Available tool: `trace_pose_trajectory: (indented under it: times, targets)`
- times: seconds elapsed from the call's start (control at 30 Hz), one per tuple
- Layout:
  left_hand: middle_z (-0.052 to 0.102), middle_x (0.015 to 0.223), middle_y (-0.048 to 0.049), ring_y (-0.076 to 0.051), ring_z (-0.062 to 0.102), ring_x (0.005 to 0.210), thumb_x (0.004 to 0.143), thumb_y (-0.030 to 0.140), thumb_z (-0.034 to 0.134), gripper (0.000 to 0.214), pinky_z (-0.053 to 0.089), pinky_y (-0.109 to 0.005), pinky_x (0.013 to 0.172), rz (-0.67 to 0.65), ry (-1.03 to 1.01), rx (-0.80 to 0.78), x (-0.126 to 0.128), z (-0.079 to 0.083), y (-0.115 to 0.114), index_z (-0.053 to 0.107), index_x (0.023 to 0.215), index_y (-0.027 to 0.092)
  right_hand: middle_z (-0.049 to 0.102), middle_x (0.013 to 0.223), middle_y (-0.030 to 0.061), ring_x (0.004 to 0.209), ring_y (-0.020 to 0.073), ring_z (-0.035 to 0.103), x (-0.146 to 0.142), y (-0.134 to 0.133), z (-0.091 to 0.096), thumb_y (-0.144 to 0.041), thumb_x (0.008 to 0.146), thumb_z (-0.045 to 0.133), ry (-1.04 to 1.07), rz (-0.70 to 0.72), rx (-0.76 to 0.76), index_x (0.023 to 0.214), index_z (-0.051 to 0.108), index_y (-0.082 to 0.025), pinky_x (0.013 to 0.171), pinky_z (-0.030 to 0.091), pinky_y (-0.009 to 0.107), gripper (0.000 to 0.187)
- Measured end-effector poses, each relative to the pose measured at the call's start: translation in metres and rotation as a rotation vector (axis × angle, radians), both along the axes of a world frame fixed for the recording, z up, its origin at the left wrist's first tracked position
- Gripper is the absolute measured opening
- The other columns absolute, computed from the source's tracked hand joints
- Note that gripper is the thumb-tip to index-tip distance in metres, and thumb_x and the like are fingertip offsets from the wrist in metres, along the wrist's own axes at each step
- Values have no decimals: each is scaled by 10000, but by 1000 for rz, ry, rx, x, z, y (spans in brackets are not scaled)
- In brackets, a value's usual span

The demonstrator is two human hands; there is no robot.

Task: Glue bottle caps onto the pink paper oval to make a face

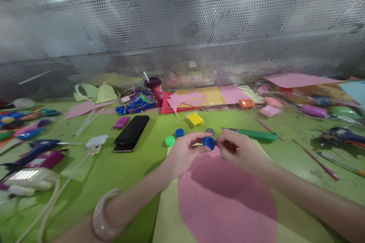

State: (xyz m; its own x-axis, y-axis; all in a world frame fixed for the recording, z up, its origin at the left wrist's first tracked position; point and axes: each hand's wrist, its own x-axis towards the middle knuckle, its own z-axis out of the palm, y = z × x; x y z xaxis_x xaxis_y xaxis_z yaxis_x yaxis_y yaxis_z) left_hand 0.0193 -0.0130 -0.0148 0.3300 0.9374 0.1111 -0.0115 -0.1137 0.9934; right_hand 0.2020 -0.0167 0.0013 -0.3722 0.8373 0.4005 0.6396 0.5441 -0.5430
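The cap (209,142) is blue, the paper circle (225,197) pink, the table (114,167) green.

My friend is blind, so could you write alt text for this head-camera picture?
The left hand pinches a blue cap, the right hand close beside it, over a pink paper circle on a green table. A phone and a green cap lie beyond.

Both hands (212,150) pinch blue cap (209,142) over pink disc (228,201).
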Motion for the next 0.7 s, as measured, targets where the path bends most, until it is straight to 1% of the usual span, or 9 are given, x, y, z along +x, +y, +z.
trace_pose_trajectory:
  times: [0.1,0.2,0.3,0.4,0.47,0.57,0.7]
  targets:
    - [706,1012,-77,-212,645,946,744,241,682,312,490,-341,855,-24,19,-16,-1,0,1,662,1048,174,498,585,-37,543,109,466,2,4,-5,-134,735,474,62,-18,51,660,511,-215,546,405,241,116]
    - [704,1029,-74,-208,643,951,777,245,650,303,484,-334,859,-23,60,-2,-3,1,2,657,1073,178,526,620,-28,535,108,460,8,9,-7,-164,768,483,119,-32,13,725,549,-209,493,376,231,91]
    - [705,1050,-68,-203,637,979,789,241,642,315,474,-332,890,-13,79,19,-4,1,3,653,1098,179,546,639,-19,520,103,450,9,9,-6,-194,812,483,105,-9,4,753,573,-203,478,369,230,108]
    - [703,1072,-82,-225,633,1008,776,260,660,370,474,-353,903,-41,71,-13,-4,2,2,642,1134,166,568,675,-4,523,100,457,7,6,-4,-207,841,482,58,24,69,773,599,-200,492,383,235,136]
    - [679,1137,-91,-242,620,1045,770,266,667,397,469,-370,917,-62,65,-34,-3,3,1,636,1154,168,576,687,2,549,105,481,5,5,-5,-208,853,484,31,44,103,794,609,-203,522,404,237,138]
    - [637,1217,-84,-255,607,1072,773,253,660,387,462,-383,928,-53,94,-24,-2,5,-2,642,1155,191,582,703,10,586,111,503,5,5,-8,-199,861,481,8,71,150,816,615,-201,563,428,238,142]
    - [677,1130,-100,-268,626,1011,776,261,653,412,478,-399,885,-33,185,10,-2,3,-2,629,1179,176,581,712,17,571,105,496,5,6,-13,-185,866,460,-28,85,236,810,612,-182,551,424,227,162]
